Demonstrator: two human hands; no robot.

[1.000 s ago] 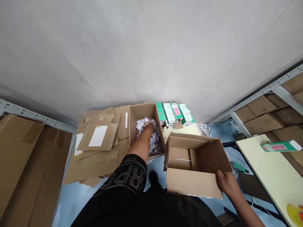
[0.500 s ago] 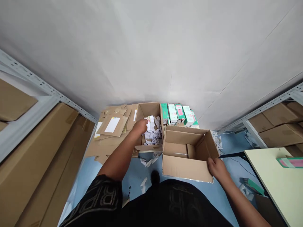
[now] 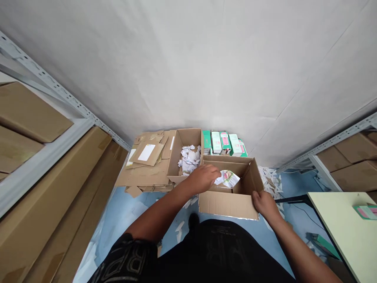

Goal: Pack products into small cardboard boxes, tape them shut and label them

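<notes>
My left hand (image 3: 204, 177) is closed on a crumpled piece of printed paper (image 3: 227, 178) and holds it over the open cardboard box (image 3: 228, 204) in front of me. My right hand (image 3: 264, 203) grips that box at its near right corner. Just behind and to the left stands a second open box (image 3: 176, 159) with a heap of crumpled white paper (image 3: 189, 158) inside.
Flattened cardboard (image 3: 145, 169) lies on the blue floor at left. Green and white product boxes (image 3: 224, 142) stand against the wall. Metal shelves with cartons run along both sides (image 3: 44, 157) (image 3: 347, 153). A pale table (image 3: 350, 228) is at right. Paper scraps (image 3: 180, 230) litter the floor.
My left hand lifted a piece of paper out of the far box and carried it right, over the near box. My right hand kept its grip while the box came nearer.
</notes>
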